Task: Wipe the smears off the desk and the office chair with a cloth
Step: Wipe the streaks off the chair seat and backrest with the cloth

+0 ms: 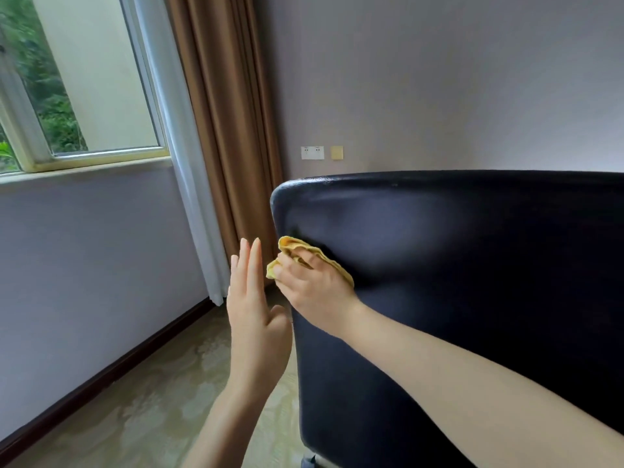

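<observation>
Pressure should stay even: R hand (314, 288) grips cloth (291, 246) against chair (439, 265) edge, L hand (251, 312) open & idle, better steadying chair.

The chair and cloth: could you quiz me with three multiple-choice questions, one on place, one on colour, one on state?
1. Where is the cloth pressed?
A) window sill
B) chair back, near its left edge
C) floor
2. What colour is the cloth?
A) yellow
B) white
C) red
3. How is the left hand?
A) gripping a curtain
B) open, holding nothing
C) holding a bottle
Answers: 1 B, the right hand holds it there; 2 A, yellow folds show around that hand; 3 B, it is raised beside the chair with straight fingers.
</observation>
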Tool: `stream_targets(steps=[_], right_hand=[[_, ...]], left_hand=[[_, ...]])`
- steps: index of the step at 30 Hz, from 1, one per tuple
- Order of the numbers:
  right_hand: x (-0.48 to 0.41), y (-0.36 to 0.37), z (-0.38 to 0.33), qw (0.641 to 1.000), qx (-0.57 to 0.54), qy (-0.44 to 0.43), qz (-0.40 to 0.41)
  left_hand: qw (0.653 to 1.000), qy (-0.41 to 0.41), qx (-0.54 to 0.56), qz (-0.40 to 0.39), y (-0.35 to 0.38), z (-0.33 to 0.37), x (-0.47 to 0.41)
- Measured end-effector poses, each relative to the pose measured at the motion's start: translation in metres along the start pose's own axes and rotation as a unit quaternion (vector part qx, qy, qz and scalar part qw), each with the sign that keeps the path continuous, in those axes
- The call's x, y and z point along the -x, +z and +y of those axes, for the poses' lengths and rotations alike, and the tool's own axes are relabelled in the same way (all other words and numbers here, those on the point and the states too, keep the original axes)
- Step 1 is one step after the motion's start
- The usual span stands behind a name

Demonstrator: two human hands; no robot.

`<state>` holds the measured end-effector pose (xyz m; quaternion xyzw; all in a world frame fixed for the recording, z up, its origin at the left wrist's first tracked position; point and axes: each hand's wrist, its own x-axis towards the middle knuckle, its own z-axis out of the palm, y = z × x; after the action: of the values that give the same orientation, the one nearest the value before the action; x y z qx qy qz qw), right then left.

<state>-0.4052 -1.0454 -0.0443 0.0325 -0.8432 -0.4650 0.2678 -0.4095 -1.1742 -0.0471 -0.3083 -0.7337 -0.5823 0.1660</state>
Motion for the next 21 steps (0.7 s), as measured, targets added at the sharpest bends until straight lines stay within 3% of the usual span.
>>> stream_targets(steps=[4, 10, 13, 17, 21], right_hand=[[0.025, 0.016, -0.001, 0.996, 0.024, -0.083, -0.028], [0.082, 0.022, 0.015, 0.991, 0.037, -0.13, -0.022], [0.112, 0.018, 0.035, 0.991, 0.036, -0.127, 0.034], [0.139, 0.006, 0.068, 0.989, 0.03, -0.05, 0.135], [0.128, -0.016, 0.115, 0.969, 0.095, -0.019, 0.226]], left_hand=[[0.996, 0.065, -0.034, -0.048, 0.0, 0.015, -0.019], [0.985, 0.141, -0.053, -0.089, 0.01, 0.057, -0.065], [0.976, 0.151, -0.112, -0.111, 0.016, 0.065, -0.07], [0.969, 0.168, -0.158, -0.084, 0.016, 0.064, -0.061], [0.966, 0.167, -0.176, -0.084, 0.017, 0.067, -0.057]])
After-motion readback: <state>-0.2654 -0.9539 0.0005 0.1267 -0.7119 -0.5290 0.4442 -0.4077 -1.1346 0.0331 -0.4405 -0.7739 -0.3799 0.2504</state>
